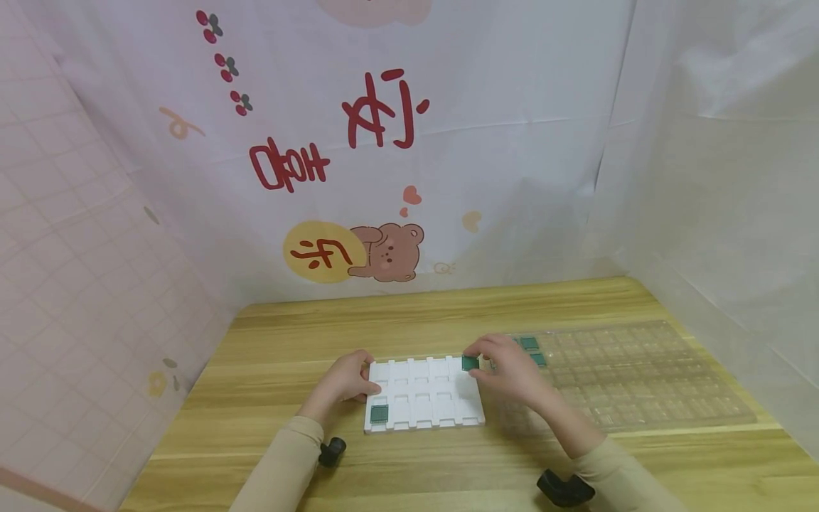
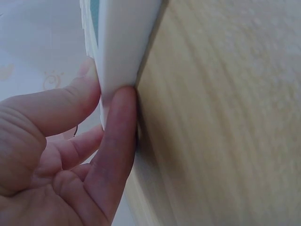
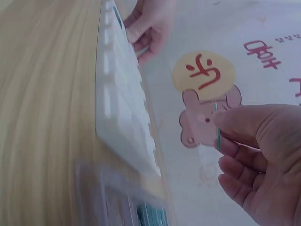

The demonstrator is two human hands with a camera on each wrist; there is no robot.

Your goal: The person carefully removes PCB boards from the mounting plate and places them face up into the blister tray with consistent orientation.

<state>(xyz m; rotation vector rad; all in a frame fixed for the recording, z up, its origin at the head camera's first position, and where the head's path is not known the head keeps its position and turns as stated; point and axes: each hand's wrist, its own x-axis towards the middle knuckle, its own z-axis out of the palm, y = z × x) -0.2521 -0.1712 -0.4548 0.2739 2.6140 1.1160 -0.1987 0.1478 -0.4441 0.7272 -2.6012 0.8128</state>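
A white compartment tray [image 1: 422,392] lies on the wooden table. My left hand [image 1: 348,375] grips its left edge; in the left wrist view the thumb [image 2: 70,101] is on the tray's upper side and a finger [image 2: 120,136] presses against its side wall. My right hand [image 1: 512,366] pinches a small green circuit board [image 1: 470,363] above the tray's far right corner. Seen edge-on in the right wrist view, that board [image 3: 217,126] is between thumb and fingers, apart from the tray. Another green board [image 1: 379,414] sits in the tray's near left compartment.
To the right lies a clear plastic tray [image 1: 627,377] with many pockets, its left side close to the white tray. A few green boards [image 1: 530,343] are in its far left pockets. White printed curtains [image 1: 512,142] enclose the table at the back and sides.
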